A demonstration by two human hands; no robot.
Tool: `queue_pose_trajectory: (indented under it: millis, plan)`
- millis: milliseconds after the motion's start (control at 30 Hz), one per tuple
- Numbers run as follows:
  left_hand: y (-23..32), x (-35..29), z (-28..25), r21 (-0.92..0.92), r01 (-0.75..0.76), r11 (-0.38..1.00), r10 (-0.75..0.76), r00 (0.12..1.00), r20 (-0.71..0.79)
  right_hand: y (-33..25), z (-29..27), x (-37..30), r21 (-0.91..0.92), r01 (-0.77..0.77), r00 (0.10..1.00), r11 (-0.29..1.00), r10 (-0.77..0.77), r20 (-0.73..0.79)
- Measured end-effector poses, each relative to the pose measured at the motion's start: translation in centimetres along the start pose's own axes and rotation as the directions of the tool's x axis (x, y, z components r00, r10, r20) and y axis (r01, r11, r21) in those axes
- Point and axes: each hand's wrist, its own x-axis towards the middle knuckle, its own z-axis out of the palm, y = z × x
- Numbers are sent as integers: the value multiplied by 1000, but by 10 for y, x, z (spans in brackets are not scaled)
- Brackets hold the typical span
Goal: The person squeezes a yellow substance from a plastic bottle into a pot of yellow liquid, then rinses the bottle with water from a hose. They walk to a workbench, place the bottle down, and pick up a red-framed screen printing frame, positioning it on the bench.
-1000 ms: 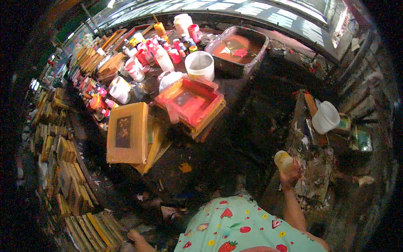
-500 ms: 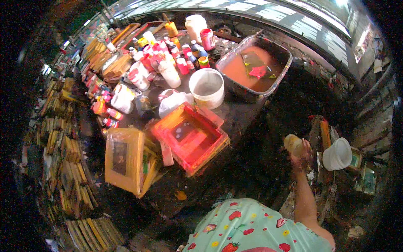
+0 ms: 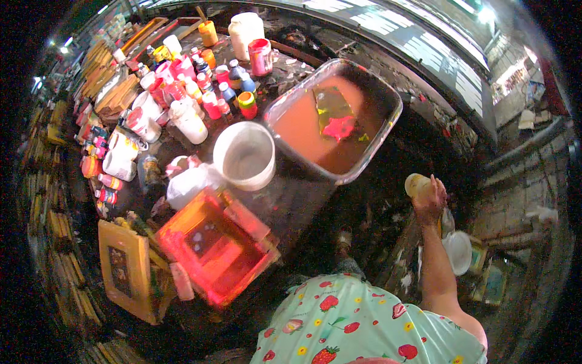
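My right hand (image 3: 433,205) is wrapped round a pale yellowish cup-like container (image 3: 415,184), held out at the right beyond my body. Its contents, if any, I cannot make out. To the left of the hand, and farther off, stands a dark rectangular tub (image 3: 385,103) of orange-brown liquid. A dark flat piece (image 3: 336,102) and a bright pink scrap (image 3: 338,128) lie in the liquid. Below the hand, partly behind my forearm, is a white bucket (image 3: 458,252). My left hand is out of view.
An open white bucket (image 3: 265,177) stands beside the tub. Many paint bottles (image 3: 190,123) crowd the table's left part. A red-stained wooden frame (image 3: 206,258) and a yellowish frame (image 3: 142,267) sit at the near edge. Stacked frames line the left; a wall (image 3: 515,194) runs along the right.
The view has turned rightward, so the table and tub sit farther left and lower. My right hand, still holding the container, has swung away from the white bucket toward the tub side.
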Motion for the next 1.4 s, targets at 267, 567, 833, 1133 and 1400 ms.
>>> queue_pose_trajectory:
  millis: [267,567,833,1133,1400]
  plan:
    - [34,-38,-17,56,119,991,-93,937,-336,129,118,84,41,-305,946,952,297,130]
    - [120,-77,39,86,241,967,-172,861,-478,243,186,155,337,-289,957,896,264,119]
    - [159,-90,150,100,310,945,-218,830,-514,240,272,265,355,-148,983,923,98,156]
    - [202,-140,250,104,450,887,-302,735,-607,240,370,426,394,66,979,917,-136,152]
    - [237,-280,244,-2,491,871,-319,563,-763,308,466,470,651,48,952,758,-233,201]
